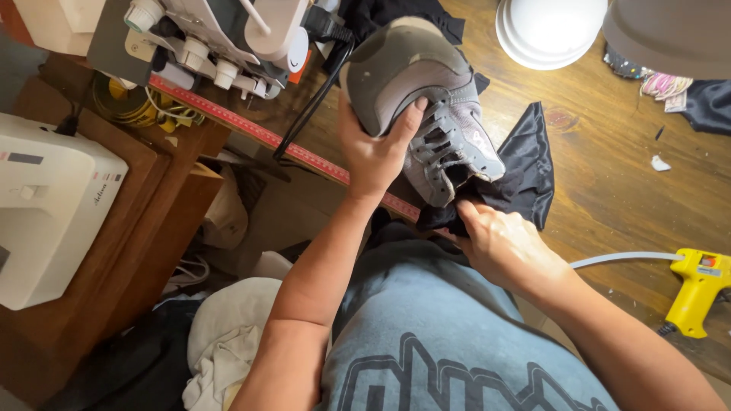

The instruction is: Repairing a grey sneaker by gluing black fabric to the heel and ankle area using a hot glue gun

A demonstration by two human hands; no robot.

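a: what do the hands have?

b: the left hand (375, 156) is closed round the toe end of a grey shoe (426, 99), thumb on top, fingers under the sole. the right hand (499, 243) is curled shut on a black cloth (525, 171), pinching it at the shoe's opening.

a: where's the shoe?

b: lifted over the table's near edge, toe pointing away, in front of the person's grey printed shirt.

a: textures?

b: the shoe is mesh and suede-like panels with a rounded camouflage toe cap and grey laces. the cloth is thin, shiny and creased, part of it draped flat on the table (609, 190).

a: and the surface?

b: dark, worn wood with visible grain. a red ruler (259, 131) runs along its edge. a yellow plastic glue gun (697, 289) lies to the right, a white stick in its back. white bowls (548, 27) are stacked at the far side, and a white machine with knobs (221, 38) sits at far left.

a: below?

b: a white sewing machine (49, 209) on a wooden stand, pale rags (225, 342) on the floor.
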